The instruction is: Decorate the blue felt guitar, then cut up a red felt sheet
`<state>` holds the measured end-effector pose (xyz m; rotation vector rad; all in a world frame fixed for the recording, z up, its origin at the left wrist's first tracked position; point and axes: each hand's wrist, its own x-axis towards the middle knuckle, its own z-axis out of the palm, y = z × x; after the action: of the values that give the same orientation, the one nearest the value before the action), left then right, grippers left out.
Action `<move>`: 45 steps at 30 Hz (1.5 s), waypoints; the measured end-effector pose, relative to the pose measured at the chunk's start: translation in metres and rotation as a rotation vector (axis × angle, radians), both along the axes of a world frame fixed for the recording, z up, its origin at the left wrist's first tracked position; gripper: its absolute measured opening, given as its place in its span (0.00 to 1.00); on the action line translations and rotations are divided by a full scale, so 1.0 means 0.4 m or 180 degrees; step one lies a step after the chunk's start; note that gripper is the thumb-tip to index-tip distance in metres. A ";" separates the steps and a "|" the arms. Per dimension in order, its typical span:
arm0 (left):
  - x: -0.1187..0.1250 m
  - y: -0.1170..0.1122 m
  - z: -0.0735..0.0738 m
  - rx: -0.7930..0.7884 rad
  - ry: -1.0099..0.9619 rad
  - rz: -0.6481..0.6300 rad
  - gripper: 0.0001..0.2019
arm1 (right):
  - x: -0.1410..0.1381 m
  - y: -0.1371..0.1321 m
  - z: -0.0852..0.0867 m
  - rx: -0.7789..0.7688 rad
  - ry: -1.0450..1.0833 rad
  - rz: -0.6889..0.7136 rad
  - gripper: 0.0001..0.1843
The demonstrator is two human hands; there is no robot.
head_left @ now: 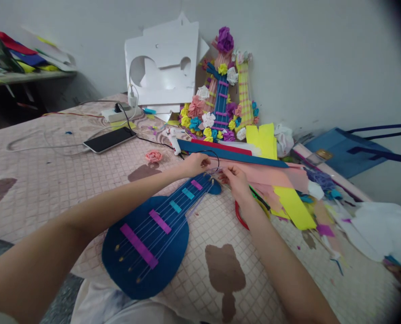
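Note:
A blue foam guitar (153,243) with purple and teal cross strips and thin strings lies on the quilted bedspread (52,180) in front of me. My left hand (195,163) pinches at the far end of its neck. My right hand (234,179) also pinches there, fingers closed on thin strings at the guitar's head (214,185). Both hands nearly touch each other. Red-handled scissors (241,216) lie under my right wrist.
Foam sheets in pink, yellow, blue and red (271,175) pile up beyond my hands. Flower-covered guitar models (220,99) lean on the wall beside white cut foam (163,67). A phone (109,139), power strip (119,113), glue gun (174,140) and blue bag (349,150) are around.

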<state>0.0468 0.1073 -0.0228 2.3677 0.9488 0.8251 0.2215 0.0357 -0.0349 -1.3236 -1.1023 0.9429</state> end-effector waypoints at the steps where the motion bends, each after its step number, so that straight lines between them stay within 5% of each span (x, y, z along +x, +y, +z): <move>1: -0.006 -0.001 0.002 -0.0002 0.0007 0.0014 0.10 | -0.002 0.000 0.000 -0.0025 0.0093 0.0001 0.13; 12: -0.033 -0.007 0.019 -0.0142 0.0326 -0.0421 0.08 | -0.028 0.015 0.005 -0.0285 0.0771 0.0148 0.10; 23: -0.031 -0.025 0.017 -0.0150 0.0412 -0.0273 0.05 | -0.020 0.029 -0.013 -0.0052 0.0948 -0.0129 0.15; 34: -0.034 -0.027 0.011 -0.0098 0.0430 -0.0327 0.06 | 0.037 -0.021 -0.009 0.0049 0.0611 -0.0387 0.14; 45: -0.005 -0.035 0.034 0.0258 0.0670 -0.0490 0.11 | 0.019 -0.074 0.029 0.0223 0.0108 -0.0190 0.13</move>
<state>0.0447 0.0932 -0.0093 2.5992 0.8125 0.5745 0.2292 0.0061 -0.0233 -1.2722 -1.0553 0.8721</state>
